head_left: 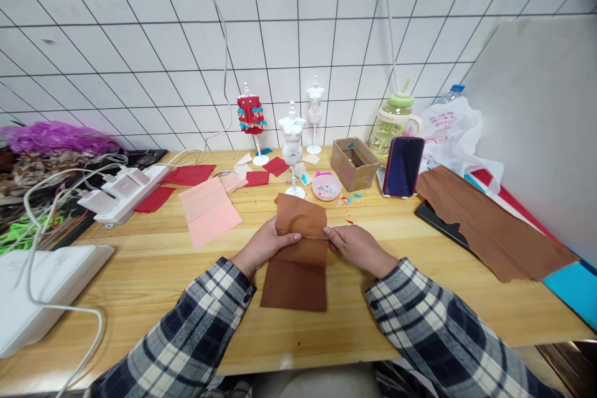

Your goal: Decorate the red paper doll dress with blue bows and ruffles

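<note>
A creased sheet of brown cloth or crepe paper [298, 253] is in front of me, its darker lower part over the table. At its left side my left hand [270, 241] is closed, thumb on top and fingers partly hidden underneath. My right hand [357, 247] pinches at the right edge. From those fingertips a thin pale line crosses the sheet; I cannot tell whether it is a crease or a slim tool. Just beyond stands a bare white mini dress form [293, 137]. Close by is a pink bowl [326, 188] of small shiny bits.
On the left lie pink sheets [209, 211], red pieces [190, 174] and a power strip [124, 193]. A red-dressed form [250, 115] and another bare form [315, 106] stand behind. Rightward are a cardboard box [354, 165], a phone [403, 166], a jug [392, 124] and more brown material [494, 224].
</note>
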The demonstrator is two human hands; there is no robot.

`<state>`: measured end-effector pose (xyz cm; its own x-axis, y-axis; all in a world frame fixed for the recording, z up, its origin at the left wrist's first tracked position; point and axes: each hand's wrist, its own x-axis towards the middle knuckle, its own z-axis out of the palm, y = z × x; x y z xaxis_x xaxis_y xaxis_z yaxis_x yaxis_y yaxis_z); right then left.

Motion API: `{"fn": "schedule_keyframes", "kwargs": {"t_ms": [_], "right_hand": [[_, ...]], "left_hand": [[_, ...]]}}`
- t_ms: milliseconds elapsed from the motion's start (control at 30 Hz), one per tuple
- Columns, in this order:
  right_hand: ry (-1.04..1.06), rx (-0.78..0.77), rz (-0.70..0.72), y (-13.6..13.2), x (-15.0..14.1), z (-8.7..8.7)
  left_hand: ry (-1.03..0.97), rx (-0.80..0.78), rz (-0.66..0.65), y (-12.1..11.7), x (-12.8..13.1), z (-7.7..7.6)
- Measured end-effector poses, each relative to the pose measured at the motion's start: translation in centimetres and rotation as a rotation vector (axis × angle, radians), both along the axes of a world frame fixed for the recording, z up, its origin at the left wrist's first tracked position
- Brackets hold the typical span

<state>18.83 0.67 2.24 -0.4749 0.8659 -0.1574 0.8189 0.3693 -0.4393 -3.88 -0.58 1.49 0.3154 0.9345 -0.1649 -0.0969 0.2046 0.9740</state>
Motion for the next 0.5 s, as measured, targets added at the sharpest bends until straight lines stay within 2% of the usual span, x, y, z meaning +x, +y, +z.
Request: {"fn": "schedule_keyframes", "kwargs": {"t_ms": [500], "right_hand": [[0.028, -0.007, -0.009, -0.05, -0.45, -0.43]], "left_hand": [[0.013, 0.02, 0.009, 0.13, 0.02, -0.36]]}}
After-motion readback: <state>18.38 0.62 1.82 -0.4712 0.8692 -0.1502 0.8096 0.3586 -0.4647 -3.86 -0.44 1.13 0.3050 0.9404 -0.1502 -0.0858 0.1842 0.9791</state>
